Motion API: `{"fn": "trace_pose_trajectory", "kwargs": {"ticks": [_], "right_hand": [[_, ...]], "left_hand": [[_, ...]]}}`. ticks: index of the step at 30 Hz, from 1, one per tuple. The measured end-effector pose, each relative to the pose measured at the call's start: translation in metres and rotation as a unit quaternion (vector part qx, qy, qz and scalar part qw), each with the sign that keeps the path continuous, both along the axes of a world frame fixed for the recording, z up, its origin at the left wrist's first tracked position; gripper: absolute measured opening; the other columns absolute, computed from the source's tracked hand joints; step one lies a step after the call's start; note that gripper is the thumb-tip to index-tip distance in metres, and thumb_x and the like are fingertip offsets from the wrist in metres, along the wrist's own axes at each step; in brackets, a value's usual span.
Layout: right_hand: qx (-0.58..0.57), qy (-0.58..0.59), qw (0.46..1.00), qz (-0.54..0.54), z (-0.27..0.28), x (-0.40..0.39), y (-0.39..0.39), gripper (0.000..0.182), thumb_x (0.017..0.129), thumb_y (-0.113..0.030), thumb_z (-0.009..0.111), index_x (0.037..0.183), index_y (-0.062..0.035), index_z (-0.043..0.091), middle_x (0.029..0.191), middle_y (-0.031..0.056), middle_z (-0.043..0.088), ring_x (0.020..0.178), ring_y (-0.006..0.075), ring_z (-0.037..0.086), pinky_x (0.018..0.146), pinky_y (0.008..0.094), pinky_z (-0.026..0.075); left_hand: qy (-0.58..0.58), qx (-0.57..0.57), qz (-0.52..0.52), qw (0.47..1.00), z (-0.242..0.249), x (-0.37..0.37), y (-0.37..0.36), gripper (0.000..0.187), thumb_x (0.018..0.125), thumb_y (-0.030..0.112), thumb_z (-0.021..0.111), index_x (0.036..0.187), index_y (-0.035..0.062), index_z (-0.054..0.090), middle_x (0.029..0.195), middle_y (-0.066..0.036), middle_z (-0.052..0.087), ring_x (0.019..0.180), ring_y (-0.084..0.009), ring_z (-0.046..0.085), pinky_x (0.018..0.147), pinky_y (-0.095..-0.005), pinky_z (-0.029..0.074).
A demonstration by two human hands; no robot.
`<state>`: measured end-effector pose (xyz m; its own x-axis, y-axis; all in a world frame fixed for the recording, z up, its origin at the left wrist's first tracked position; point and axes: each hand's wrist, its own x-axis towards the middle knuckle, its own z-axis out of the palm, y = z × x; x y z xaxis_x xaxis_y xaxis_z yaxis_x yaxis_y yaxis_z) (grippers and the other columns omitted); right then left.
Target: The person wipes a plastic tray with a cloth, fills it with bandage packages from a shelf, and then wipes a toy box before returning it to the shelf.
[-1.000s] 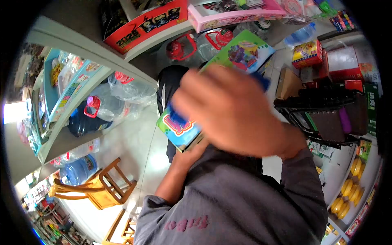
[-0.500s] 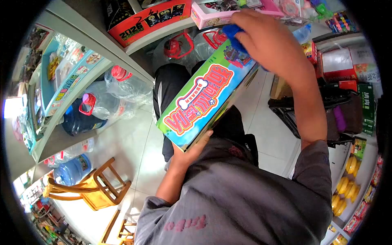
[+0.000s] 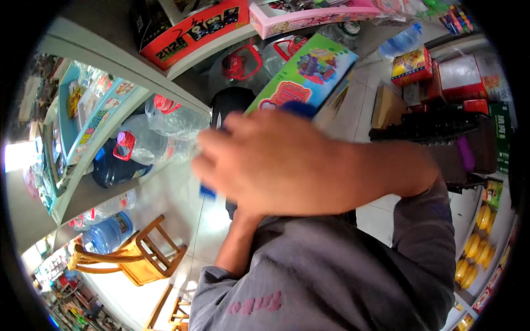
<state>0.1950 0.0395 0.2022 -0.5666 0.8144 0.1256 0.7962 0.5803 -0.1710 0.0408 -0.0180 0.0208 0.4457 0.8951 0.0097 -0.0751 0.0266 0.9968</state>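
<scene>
A long, colorful cardboard box (image 3: 326,69) slants over my lap, its green and blue printed face up, with pink lettering and a picture of toys. My right hand (image 3: 265,160), blurred by motion, covers the lower half of it. A blue cloth (image 3: 301,109) is bunched under this hand, showing past its upper edge and again below the fingers. My left hand (image 3: 248,212) is at the near end of the box, mostly hidden behind my right hand; only its wrist side shows. The left fingers cannot be seen now, but the box stays held up there.
A red 2026 box (image 3: 193,33) and a pink box (image 3: 314,16) sit on the shelf ahead. Large clear bottles (image 3: 146,146) stand at left, near a wooden chair (image 3: 146,256). A black folded item (image 3: 430,124) and small cartons (image 3: 411,66) are at right.
My right hand has swept with the blue cloth from the far end of the box down to its near end, now covering the lettering and my left hand.
</scene>
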Motion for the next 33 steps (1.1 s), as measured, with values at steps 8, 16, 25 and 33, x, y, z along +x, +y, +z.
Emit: {"fn": "trace_pose_trajectory", "kwargs": {"ticks": [8, 16, 25, 33], "right_hand": [[0.063, -0.098, 0.976, -0.182, -0.005, 0.124, 0.030, 0.024, 0.087, -0.012, 0.064, 0.109, -0.0053, 0.059, 0.106, 0.0154, 0.063, 0.099, 0.0390, 0.064, 0.081, 0.0490, 0.052], [0.017, 0.032, 0.996, 0.082, -0.001, -0.020, -0.008, 0.018, 0.076, -0.022, 0.068, 0.079, -0.0063, 0.061, 0.079, 0.0074, 0.056, 0.068, 0.0213, 0.062, 0.053, 0.0342, 0.052], [0.059, -0.132, 0.976, -0.160, 0.003, 0.108, 0.037, 0.024, 0.088, -0.015, 0.060, 0.110, -0.0059, 0.062, 0.108, 0.0138, 0.063, 0.100, 0.0358, 0.065, 0.085, 0.0465, 0.054], [0.056, -0.073, 0.995, -0.036, -0.005, 0.061, 0.013, 0.022, 0.086, -0.019, 0.063, 0.103, -0.0057, 0.061, 0.097, 0.0113, 0.062, 0.090, 0.0311, 0.067, 0.080, 0.0413, 0.056]], "left_hand": [[0.118, 0.080, -0.046, 0.989, 0.009, 0.008, 0.005, 0.035, 0.084, 0.009, 0.082, 0.116, 0.0012, 0.070, 0.115, -0.011, 0.073, 0.105, -0.0235, 0.070, 0.097, -0.0360, 0.051], [0.165, -0.025, -0.099, 0.981, 0.005, -0.008, -0.004, 0.034, 0.093, 0.020, 0.074, 0.123, 0.0047, 0.069, 0.128, -0.012, 0.069, 0.118, -0.0242, 0.065, 0.103, -0.0387, 0.049], [0.172, -0.019, -0.103, 0.979, -0.006, -0.017, -0.009, 0.042, 0.097, 0.030, 0.072, 0.132, 0.0078, 0.065, 0.135, -0.012, 0.066, 0.124, -0.0239, 0.062, 0.105, -0.0380, 0.048], [0.218, -0.046, -0.117, 0.968, 0.005, -0.018, -0.005, 0.048, 0.096, 0.032, 0.072, 0.134, 0.0063, 0.061, 0.135, -0.011, 0.065, 0.126, -0.0252, 0.061, 0.106, -0.0385, 0.048]]}}
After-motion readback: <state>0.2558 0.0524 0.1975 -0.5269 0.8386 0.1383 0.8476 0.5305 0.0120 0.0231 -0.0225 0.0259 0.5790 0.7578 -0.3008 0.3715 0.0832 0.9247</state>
